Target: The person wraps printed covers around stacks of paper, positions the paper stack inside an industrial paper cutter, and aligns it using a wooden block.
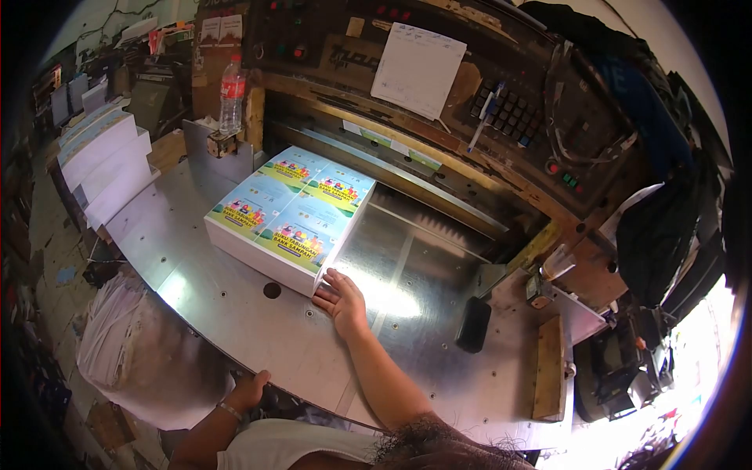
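Note:
A thick stack of printed sheets (291,205), with several colourful blue-and-yellow covers on top, sits squarely on the metal table of a paper cutting machine (407,305). My right hand (342,304) is open, its fingers stretched out against the stack's near right corner. At the table's front edge, my left hand (251,389) is closed with its fingers curled. What it grips is hidden at or below the edge. Behind the stack, a long metal bar (423,192) runs across the machine's opening.
Stepped paper piles (117,168) stand left, beside a metal side plate (215,160) and a plastic bottle (231,98). A black oblong object (473,324) lies on the table's right. Above, the control panel holds a paper sheet (419,70), a pen (484,117) and a keypad (507,117).

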`<state>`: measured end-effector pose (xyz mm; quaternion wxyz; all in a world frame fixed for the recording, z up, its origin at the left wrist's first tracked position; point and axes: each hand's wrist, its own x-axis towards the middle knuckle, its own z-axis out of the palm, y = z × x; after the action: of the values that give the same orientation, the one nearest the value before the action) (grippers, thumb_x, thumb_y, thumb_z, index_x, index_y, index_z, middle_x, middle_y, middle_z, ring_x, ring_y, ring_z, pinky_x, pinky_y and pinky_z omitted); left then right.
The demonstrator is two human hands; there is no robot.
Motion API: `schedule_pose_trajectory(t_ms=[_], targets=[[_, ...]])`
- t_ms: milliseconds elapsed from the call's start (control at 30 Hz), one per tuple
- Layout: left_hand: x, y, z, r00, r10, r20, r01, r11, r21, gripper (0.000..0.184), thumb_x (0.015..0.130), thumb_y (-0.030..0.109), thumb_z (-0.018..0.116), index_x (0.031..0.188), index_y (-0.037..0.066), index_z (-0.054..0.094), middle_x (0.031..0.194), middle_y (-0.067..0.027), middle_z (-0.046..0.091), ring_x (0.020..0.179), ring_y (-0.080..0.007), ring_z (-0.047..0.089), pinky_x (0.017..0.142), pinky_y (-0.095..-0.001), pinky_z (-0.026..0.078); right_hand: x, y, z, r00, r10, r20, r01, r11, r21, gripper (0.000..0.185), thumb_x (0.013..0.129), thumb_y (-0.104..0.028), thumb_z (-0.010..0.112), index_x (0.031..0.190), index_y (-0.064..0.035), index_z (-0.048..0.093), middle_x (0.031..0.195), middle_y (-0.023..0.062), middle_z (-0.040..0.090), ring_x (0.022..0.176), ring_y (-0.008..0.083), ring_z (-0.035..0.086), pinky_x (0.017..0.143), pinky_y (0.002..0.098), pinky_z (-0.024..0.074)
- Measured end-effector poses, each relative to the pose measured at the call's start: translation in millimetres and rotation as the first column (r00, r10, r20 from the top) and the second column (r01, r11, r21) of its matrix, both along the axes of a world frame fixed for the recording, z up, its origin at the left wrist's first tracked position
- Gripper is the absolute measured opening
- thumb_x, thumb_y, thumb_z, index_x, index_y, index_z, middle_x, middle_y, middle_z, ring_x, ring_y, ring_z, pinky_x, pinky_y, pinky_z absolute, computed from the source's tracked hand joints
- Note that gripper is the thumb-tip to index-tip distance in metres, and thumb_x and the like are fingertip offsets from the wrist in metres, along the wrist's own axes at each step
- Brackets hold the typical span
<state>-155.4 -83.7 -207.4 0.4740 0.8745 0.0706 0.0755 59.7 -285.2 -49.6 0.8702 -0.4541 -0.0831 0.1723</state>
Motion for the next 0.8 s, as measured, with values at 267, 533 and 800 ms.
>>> schedule_pose_trajectory(t_ms=[267,533,800], targets=[[0.8,0.8,14.6,0.983,0.012,-0.185,-0.047,0.981,-0.188,0.044,0.094,0.035,0.051,0.107,-0.005,0.066,0.105,-0.0248,0.070,0.101,-0.0383,0.065,0.091,-0.0447,0.048,1.5,-0.3,-2.0,1.000,0.011,0.014,-0.011,1.000,-0.001,0.057,0.099,-0.037,0.062,0.141,-0.0005,0.050,0.142,0.0186,0.050,0.111,0.0306,0.060,0.095,0.0443,0.0536],[-0.5,-0.6,10.0,0.995,-0.007,-0.101,-0.001,0.997,-0.078,0.036,0.101,0.032,0.043,0.098,0.003,0.064,0.096,-0.0257,0.070,0.094,-0.0432,0.066,0.086,-0.0476,0.051,2.6,-0.3,-3.2,1.000,0.016,0.023,-0.016,1.000,-0.002,0.056,0.098,-0.036,0.062,0.141,-0.0022,0.049,0.142,0.0192,0.047,0.109,0.0337,0.061,0.096,0.0466,0.0539],[1.1,3.2,7.4,0.991,-0.013,-0.131,0.001,0.996,-0.092,0.041,0.094,0.034,0.051,0.098,-0.004,0.065,0.097,-0.0219,0.070,0.093,-0.0366,0.065,0.085,-0.0449,0.049,2.8,-0.2,-2.3,1.000,0.008,0.015,-0.008,1.000,-0.007,0.057,0.099,-0.037,0.061,0.141,-0.0011,0.049,0.141,0.0195,0.048,0.109,0.0329,0.062,0.096,0.0463,0.0543]])
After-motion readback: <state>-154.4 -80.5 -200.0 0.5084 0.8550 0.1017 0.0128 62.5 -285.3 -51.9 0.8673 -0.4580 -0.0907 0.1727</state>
